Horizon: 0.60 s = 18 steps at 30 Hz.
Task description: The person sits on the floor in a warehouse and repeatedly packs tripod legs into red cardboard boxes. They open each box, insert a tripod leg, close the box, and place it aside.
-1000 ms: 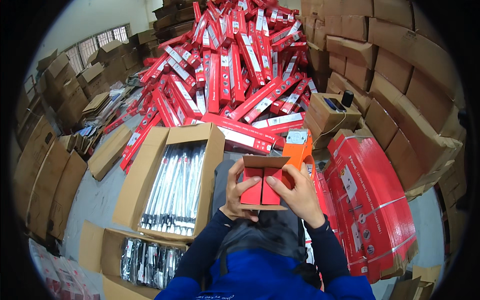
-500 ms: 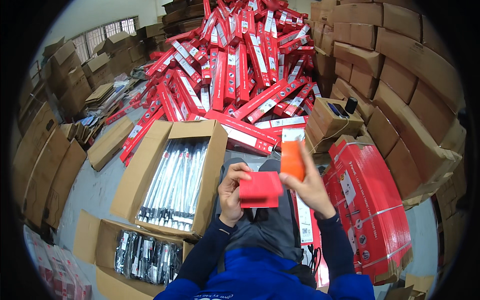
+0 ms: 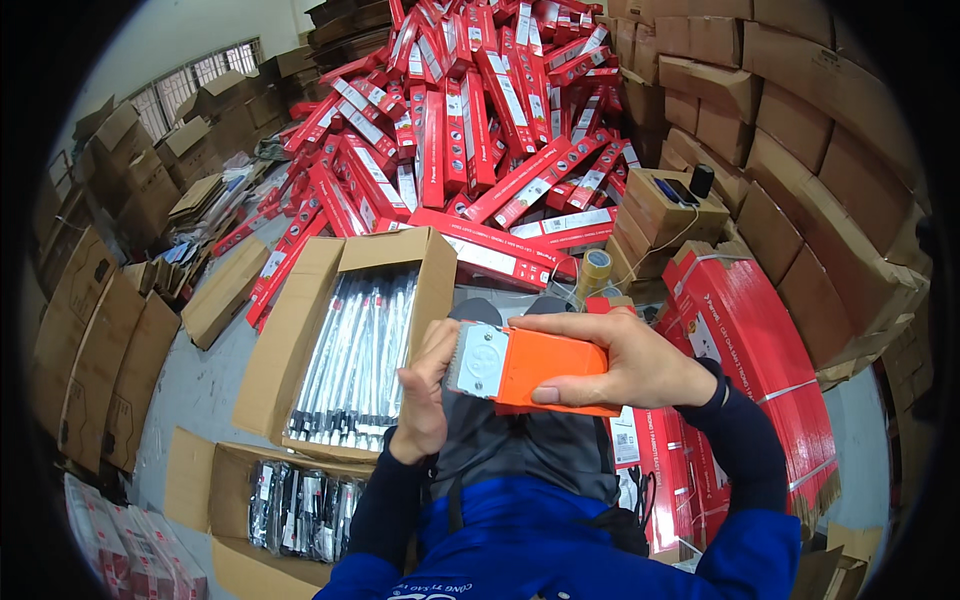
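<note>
My right hand (image 3: pixel 640 365) grips an orange tape dispenser (image 3: pixel 555 365), fingers along its far edge and thumb on its near side. A metal plate with a toothed edge forms its left end. Under the dispenser shows a thin strip of a red cardboard box (image 3: pixel 512 409); the rest of that box is hidden. My left hand (image 3: pixel 425 400) is beside the toothed end, its fingers curled against the box's side and partly covered, thumb apart. Both hands are above my lap.
Left stand an open carton of plastic-wrapped rods (image 3: pixel 355 350) and a carton of black bagged parts (image 3: pixel 300 510). Ahead rises a heap of long red boxes (image 3: pixel 480 130). Right are strapped red cartons (image 3: pixel 750 350), a tape roll (image 3: pixel 596 265), and a box carrying a phone (image 3: pixel 675 190).
The tape dispenser has come down and left, turning from upright to sideways over the red box. My left hand has shifted left and now shows its palm side. The tape roll has come into sight.
</note>
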Motion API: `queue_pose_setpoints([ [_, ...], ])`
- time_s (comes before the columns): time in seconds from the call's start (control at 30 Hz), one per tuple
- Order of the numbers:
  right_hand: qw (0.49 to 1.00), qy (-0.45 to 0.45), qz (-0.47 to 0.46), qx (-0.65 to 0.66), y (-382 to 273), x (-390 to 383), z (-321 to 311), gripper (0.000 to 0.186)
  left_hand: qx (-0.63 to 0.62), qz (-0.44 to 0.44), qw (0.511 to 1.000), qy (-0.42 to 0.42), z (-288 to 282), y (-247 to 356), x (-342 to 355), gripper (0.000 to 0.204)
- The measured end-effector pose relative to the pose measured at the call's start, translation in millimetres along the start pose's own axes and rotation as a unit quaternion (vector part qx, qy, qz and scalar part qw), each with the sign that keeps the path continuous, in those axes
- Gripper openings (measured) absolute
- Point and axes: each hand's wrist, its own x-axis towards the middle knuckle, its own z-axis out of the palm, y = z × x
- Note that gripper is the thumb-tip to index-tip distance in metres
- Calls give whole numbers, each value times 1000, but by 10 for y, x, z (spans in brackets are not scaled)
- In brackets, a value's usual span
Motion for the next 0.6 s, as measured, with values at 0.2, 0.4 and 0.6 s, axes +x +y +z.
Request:
queue_pose_setpoints([
  [0.2,999,-31,13,5,-162,74,-40,65,-126,-214,959,134,159,55,-111,41],
  [0.4,976,-99,97,-169,-187,-110,-380,62,95,-151,965,190,104,-260,-432,34],
  [0.6,966,-81,144,-200,-11,-206,-399,58,262,-173,933,177,518,-511,-195,37],
])
